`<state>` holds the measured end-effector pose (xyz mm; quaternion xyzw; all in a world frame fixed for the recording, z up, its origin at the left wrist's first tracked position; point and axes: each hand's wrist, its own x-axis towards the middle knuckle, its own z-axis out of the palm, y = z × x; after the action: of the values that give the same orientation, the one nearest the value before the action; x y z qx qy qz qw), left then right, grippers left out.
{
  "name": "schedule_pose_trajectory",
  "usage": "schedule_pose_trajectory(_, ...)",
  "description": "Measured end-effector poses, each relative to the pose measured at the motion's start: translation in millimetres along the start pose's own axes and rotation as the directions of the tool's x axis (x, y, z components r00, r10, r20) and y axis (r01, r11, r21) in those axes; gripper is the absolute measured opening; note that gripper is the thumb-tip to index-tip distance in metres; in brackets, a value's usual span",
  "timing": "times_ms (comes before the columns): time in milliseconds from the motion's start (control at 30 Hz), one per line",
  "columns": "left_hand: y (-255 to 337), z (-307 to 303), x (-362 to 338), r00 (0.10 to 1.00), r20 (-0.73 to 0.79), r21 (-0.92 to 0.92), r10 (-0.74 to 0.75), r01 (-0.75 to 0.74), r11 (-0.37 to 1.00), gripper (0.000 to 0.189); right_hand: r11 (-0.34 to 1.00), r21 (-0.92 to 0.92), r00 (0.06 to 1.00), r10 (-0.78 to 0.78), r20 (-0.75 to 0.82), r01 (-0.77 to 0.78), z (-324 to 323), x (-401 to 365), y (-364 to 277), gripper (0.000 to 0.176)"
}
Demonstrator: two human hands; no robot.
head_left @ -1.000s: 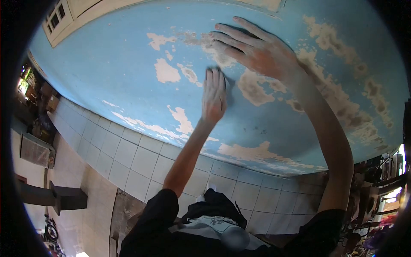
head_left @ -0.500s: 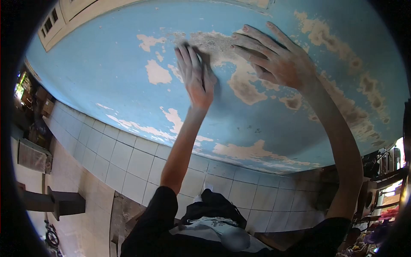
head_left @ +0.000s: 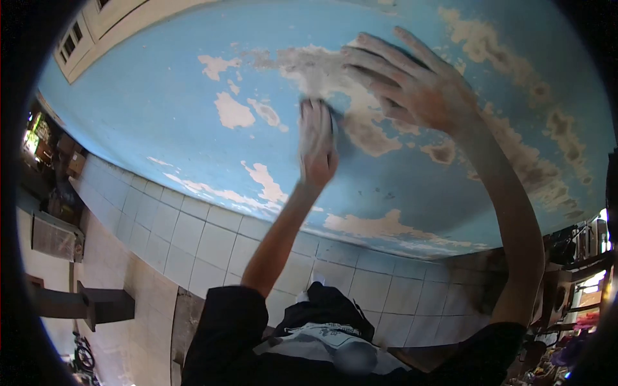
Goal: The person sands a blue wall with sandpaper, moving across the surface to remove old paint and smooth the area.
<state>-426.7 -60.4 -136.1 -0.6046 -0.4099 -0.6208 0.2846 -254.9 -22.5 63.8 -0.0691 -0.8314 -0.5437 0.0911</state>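
Observation:
The blue painted wall point(head_left: 174, 122) has pale peeled patches and a rough grey area point(head_left: 315, 61) near its upper middle. My left hand point(head_left: 317, 138) presses on the wall below that grey area, fingers together and pointing up. Under its fingers is a thin dark piece that looks like sandpaper point(head_left: 334, 128); only its edge shows, and the palm covers the rest. To the right, my right hand point(head_left: 418, 87) lies against the wall with fingers spread, holding nothing. Its fingertips are at the right end of the grey area. Both hands look dusty.
Pale floor tiles point(head_left: 215, 241) run along the wall's foot, where I stand. A cream-coloured frame point(head_left: 96, 48) borders the wall at upper left. A dark post point(head_left: 109, 305) stands at lower left, and cluttered furniture point(head_left: 560, 296) is at the right edge.
My left hand has moved down and to the right across the wall, off the grey area. My right hand has stayed at nearly the same place.

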Motion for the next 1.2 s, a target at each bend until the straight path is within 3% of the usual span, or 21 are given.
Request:
schedule_pose_trajectory(67, 5, -2, -38, 0.983, 0.186, -0.072, -0.006, 0.02, 0.997, 0.048, 0.999, -0.03, 1.0, 0.016, -0.027, -0.017, 3, 0, 1, 0.067)
schedule_pose_trajectory(133, 3, -10, 18, 0.982, 0.186, -0.05, 0.018, -0.009, 0.999, 0.047, 0.999, -0.033, 0.999, 0.013, -0.053, -0.015, 4, 1, -2, 0.067)
schedule_pose_trajectory(200, 5, -17, 70, 0.996, 0.027, -0.065, 0.088, -0.086, 0.994, 0.044, 0.999, -0.043, 0.999, 0.031, -0.018, -0.032, 4, 0, -3, 0.066)
schedule_pose_trajectory(300, 12, -7, 46, 0.999, -0.005, -0.049, 0.044, -0.044, 0.998, 0.044, 0.996, -0.089, 1.0, 0.026, 0.009, -0.025, 1, -1, -2, 0.068)
schedule_pose_trajectory(333, 12, 3, 4, 0.999, 0.033, -0.066, 0.01, -0.007, 0.998, 0.047, 0.994, -0.103, 0.999, 0.033, 0.009, -0.032, 2, -1, 0, 0.068)
schedule_pose_trajectory(367, 20, 1, -28, 0.98, 0.179, -0.08, -0.088, 0.104, 0.991, 0.047, 0.99, -0.138, 0.999, 0.03, -0.013, -0.032, 3, -2, -2, 0.068)
schedule_pose_trajectory(467, 20, 2, -19, 0.966, 0.257, -0.059, -0.026, 0.043, 0.997, 0.046, 0.981, -0.187, 0.998, 0.036, -0.046, -0.044, 6, -1, -2, 0.07)
schedule_pose_trajectory(500, 16, 3, 6, 0.979, 0.201, -0.018, 0.046, -0.044, 0.999, 0.048, 0.981, -0.185, 0.997, 0.049, -0.058, -0.059, 7, -1, -4, 0.07)
schedule_pose_trajectory(533, 14, 4, 31, 0.978, 0.204, -0.016, 0.04, -0.038, 0.999, 0.048, 0.982, -0.179, 0.997, 0.047, -0.057, -0.056, 7, -1, -5, 0.07)
schedule_pose_trajectory(600, 9, 5, 65, 0.993, -0.052, -0.038, 0.103, -0.105, 0.994, 0.049, 0.995, 0.012, 0.99, 0.101, -0.095, -0.1, 4, 0, -5, 0.072)
schedule_pose_trajectory(667, 18, 5, 24, 0.999, 0.01, -0.015, 0.054, -0.053, 0.998, 0.048, 0.995, -0.019, 0.993, 0.093, -0.067, -0.095, 2, -2, -8, 0.072)
schedule_pose_trajectory(733, 18, 11, -42, 0.985, 0.174, -0.037, -0.016, 0.022, 0.999, 0.049, 0.992, -0.087, 0.995, 0.085, -0.05, -0.09, 1, -1, -3, 0.072)
schedule_pose_trajectory(867, 21, -4, -34, 0.952, 0.294, 0.036, -0.083, 0.076, 0.996, 0.049, 0.997, -0.009, 0.996, 0.074, -0.05, -0.074, 1, -2, -5, 0.075)
schedule_pose_trajectory(933, 11, 2, 19, 0.998, 0.036, 0.04, -0.042, 0.041, 0.998, 0.046, 0.995, -0.032, 0.994, 0.093, -0.051, -0.095, 1, 1, -3, 0.076)
schedule_pose_trajectory(1033, 14, 7, 28, 0.997, -0.044, 0.1, -0.069, 0.073, 0.992, 0.044, 0.997, -0.032, 0.997, 0.076, -0.022, -0.077, -1, -1, -5, 0.074)
schedule_pose_trajectory(1067, 13, 10, 10, 0.997, -0.052, 0.094, -0.059, 0.064, 0.994, 0.044, 0.997, -0.042, 0.997, 0.069, -0.042, -0.07, 0, -1, -3, 0.073)
schedule_pose_trajectory(1133, 12, 10, -51, 0.993, 0.07, 0.062, -0.097, 0.093, 0.994, 0.046, 0.996, -0.054, 0.996, 0.063, -0.058, -0.066, 2, -2, -4, 0.072)
schedule_pose_trajectory(1200, 13, 5, -41, 0.996, 0.063, 0.061, -0.065, 0.062, 0.996, 0.046, 0.988, -0.141, 0.997, 0.06, -0.046, -0.066, 4, -1, -3, 0.072)
